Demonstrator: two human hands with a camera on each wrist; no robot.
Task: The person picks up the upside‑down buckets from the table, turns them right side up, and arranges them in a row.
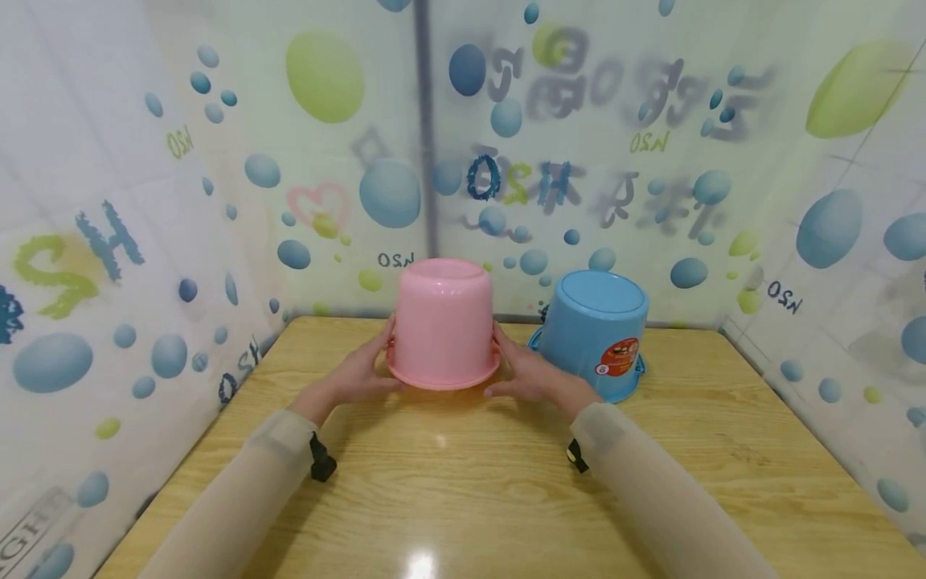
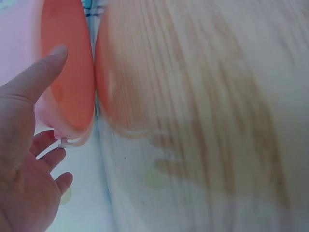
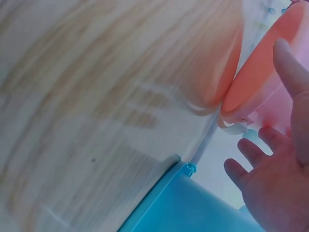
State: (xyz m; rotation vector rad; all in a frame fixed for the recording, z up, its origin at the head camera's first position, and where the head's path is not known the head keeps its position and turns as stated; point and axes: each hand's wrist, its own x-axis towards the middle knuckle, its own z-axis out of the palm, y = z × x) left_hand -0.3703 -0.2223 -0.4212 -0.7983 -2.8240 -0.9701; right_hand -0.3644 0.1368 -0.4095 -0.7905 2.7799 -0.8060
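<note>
Your pale sleeves [image 1: 246, 474] are reaching forward over a wooden table [image 1: 448, 498]. Your left hand [image 1: 362, 372] and right hand [image 1: 531, 374] are gripping opposite sides of an upside-down pink bucket [image 1: 444, 326], thumbs lying toward its downturned mouth. You are holding its near rim off the table, around the middle. Just to its right, an upside-down blue bucket [image 1: 589, 330] is standing. Beyond, a bubble-patterned curtain [image 1: 340, 257] is hanging.

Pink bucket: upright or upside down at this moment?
Upside down: the pink bucket shows its closed base on top and its wider rim at the bottom.
</note>
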